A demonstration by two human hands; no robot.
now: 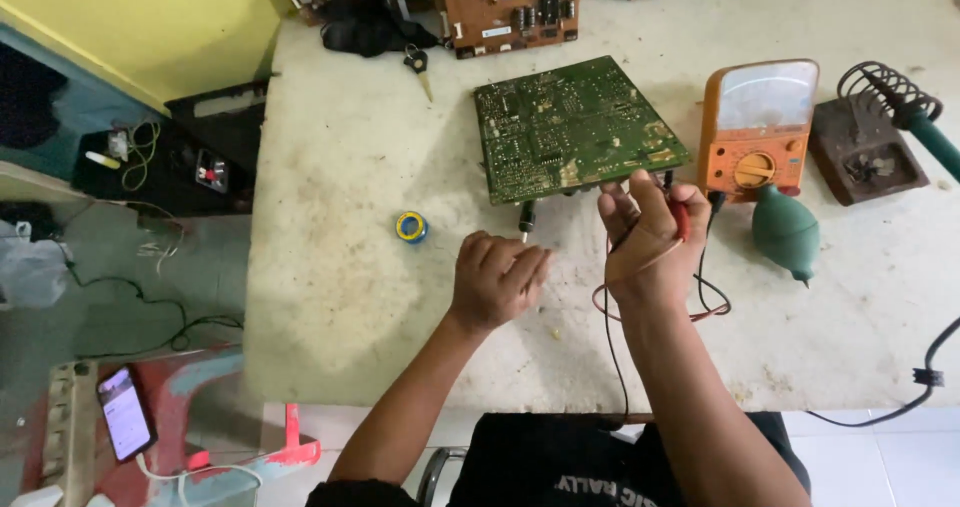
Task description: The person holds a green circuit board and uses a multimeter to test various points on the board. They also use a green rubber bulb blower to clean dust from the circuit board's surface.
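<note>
The right hand (648,229) has its fingers clamped on a red probe (680,217) at the near edge of the green board (575,127), which sits tilted just beyond the fingertips. The left hand (495,279) rests loosely curled on the table (340,267), fingers together, a black probe (526,217) just past them. Bare tabletop lies left of that hand, around a tape roll (411,227); right of the probe fingers crowd a meter (757,132) and a green bulb (786,232).
</note>
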